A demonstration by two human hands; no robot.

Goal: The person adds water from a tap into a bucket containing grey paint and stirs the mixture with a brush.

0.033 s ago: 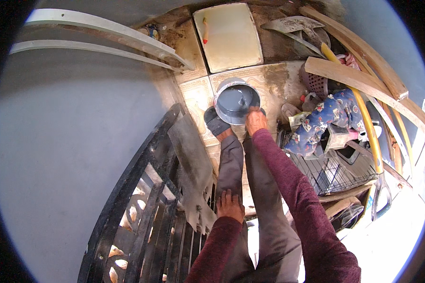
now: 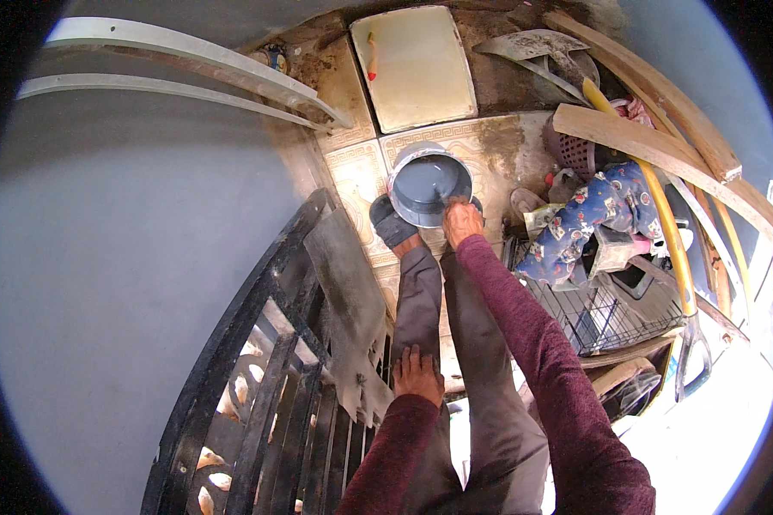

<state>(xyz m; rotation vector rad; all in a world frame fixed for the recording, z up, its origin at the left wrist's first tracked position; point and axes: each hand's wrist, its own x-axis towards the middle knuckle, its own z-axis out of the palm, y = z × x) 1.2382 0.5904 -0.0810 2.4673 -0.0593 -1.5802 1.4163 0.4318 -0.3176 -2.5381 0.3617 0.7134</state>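
Note:
A round pale bucket (image 2: 398,190) stands on the tiled floor between my feet, with grey liquid (image 2: 423,178) inside. My right hand (image 2: 463,220) is closed at the bucket's near right rim, its fingertips over the inside edge. Whatever those fingers hold is hidden; a small pale streak shows in the liquid just beyond them. Lower down, my left hand (image 2: 419,376) lies flat on my left trouser leg, fingers spread and holding nothing. A dark slipper (image 2: 391,223) on my left foot is close beside the bucket.
A black slatted bench (image 2: 253,378) with a worn grey board (image 2: 343,292) lies at left. Beyond the bucket is a cream panel (image 2: 416,69). On the right are wooden planks (image 2: 661,146), a shovel with a yellow handle (image 2: 668,232), patterned blue cloth (image 2: 584,219) and a wire rack (image 2: 605,322).

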